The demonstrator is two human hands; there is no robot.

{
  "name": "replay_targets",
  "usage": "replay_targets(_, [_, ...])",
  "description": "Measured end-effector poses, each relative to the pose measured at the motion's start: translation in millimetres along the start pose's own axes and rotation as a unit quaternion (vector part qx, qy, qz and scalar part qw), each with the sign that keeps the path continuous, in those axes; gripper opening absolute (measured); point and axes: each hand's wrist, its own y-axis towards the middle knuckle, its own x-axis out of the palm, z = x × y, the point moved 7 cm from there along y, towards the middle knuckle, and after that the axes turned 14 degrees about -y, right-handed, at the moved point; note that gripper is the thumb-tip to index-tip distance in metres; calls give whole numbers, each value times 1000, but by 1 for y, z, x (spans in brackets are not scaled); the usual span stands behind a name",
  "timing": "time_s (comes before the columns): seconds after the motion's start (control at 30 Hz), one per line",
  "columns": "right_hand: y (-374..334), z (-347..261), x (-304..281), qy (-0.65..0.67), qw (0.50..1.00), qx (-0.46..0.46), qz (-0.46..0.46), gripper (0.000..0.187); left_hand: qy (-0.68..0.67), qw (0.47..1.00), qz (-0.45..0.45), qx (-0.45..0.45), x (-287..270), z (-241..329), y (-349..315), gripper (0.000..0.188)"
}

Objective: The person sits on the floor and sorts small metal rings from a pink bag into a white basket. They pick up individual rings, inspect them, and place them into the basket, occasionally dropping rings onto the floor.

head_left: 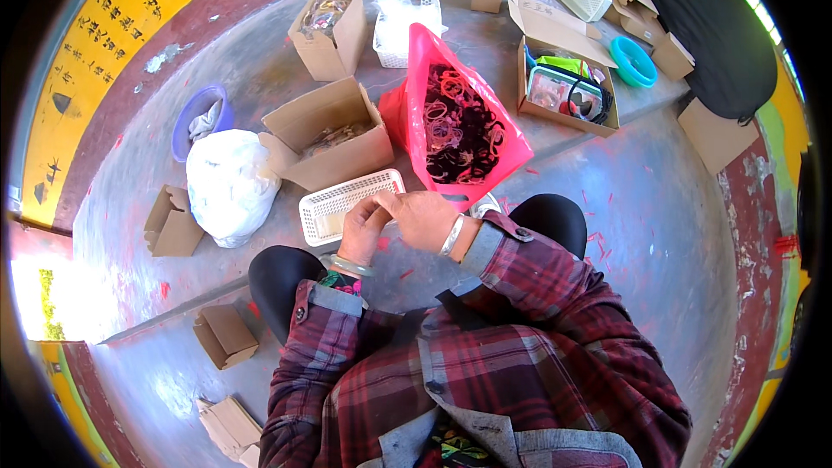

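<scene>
My left hand (361, 232) and my right hand (423, 218) meet above the near edge of a white plastic basket (394, 180). The fingers of both are bent and pinched together at the tips. Whatever they hold, if anything, is too small or too hidden to make out. Just beyond my right hand stands an open bright pink plastic bag (418, 69), filled with dark and pink loops (464, 126) that look like hair ties. Behind the basket sits an open cardboard box (351, 165) with small brownish items in it.
A stuffed white plastic bag (227, 191) and a purple basin (182, 134) are at the left. Farther back are a cardboard box (347, 39), a white basket (392, 59), a filled carton (568, 120) and a turquoise basin (633, 62). Small red scraps (598, 243) dot the floor.
</scene>
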Motion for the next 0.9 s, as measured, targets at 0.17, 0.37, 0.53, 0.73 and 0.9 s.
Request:
replay_targets(0.17, [-2,-17,2,-46,998,-37,16,34,72,994,56,62,-6,7,-2,14])
replay_targets(0.37, [-4,-18,9,-56,997,-48,37,38,149,985,71,58,-1,18,-4,16])
replay_targets(0.53, [15,23,-54,-3,993,-45,112,23,98,990,98,19,-15,16,-3,20])
replay_targets(0.73, [38,159,-79,-18,992,115,52,17,47,993,104,7,-16,13,-3,20])
replay_targets(0.9, [33,218,21,-89,973,104,-184,20,28,995,92,-2,-11,10,1,21])
